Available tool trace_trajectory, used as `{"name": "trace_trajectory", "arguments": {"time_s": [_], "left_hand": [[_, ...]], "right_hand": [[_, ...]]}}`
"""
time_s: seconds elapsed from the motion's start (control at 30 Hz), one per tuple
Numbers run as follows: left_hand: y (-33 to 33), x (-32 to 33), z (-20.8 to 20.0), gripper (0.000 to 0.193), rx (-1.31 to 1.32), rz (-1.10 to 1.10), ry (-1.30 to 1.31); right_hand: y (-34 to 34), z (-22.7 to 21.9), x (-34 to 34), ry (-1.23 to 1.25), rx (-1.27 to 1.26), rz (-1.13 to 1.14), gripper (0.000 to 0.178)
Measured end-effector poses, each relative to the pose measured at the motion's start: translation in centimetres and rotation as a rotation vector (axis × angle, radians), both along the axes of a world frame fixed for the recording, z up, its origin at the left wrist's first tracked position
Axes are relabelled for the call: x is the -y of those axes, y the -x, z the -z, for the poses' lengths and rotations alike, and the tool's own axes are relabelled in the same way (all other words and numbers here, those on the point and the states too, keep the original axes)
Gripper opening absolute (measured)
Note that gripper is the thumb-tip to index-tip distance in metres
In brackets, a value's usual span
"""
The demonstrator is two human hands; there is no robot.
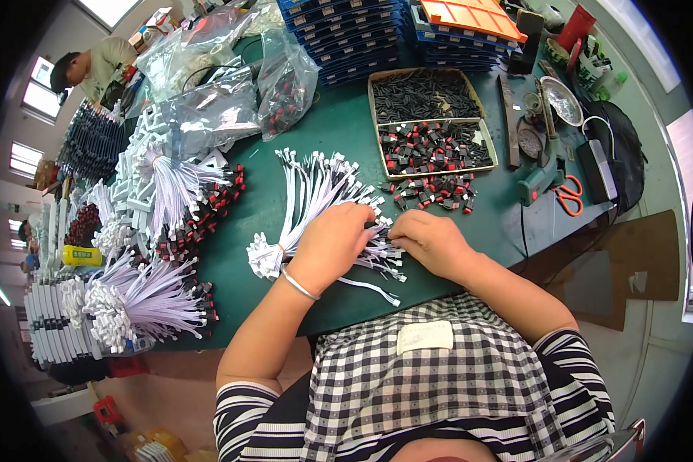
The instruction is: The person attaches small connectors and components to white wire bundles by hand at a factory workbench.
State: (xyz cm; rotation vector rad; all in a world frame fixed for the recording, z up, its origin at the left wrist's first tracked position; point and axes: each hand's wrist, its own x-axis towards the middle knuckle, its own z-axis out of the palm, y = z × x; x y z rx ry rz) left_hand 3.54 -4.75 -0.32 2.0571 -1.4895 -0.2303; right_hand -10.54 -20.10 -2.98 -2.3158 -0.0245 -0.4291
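A bundle of white cables [304, 189] with small white plugs lies fanned out on the green table, tied near its left end. My left hand [335, 240] rests over the bundle, its fingers closed on a white cable near the loose ends. Close beside it, my right hand [433, 240] is pinched at those same ends. What sits between its fingertips is too small and covered to make out. A dark piece shows between the two hands. Just beyond them lies a loose pile of small black-and-red connectors [439, 192].
A divided cardboard box [494, 158] holds black sleeves and more connectors. Finished-looking cable bundles [142, 296] are heaped at left. Blue trays [346, 38] stand stacked at the back. A green glue gun [539, 183] and orange scissors [569, 195] lie right. Another person [104, 65] works far left.
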Motion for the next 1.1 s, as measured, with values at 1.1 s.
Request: {"name": "trace_trajectory", "arguments": {"time_s": [1.1], "left_hand": [[0.1,-0.8,-0.3,0.012,-0.518,-0.29,0.047]], "right_hand": [[-0.1,-0.9,0.0,-0.076,0.162,0.097,0.01]]}}
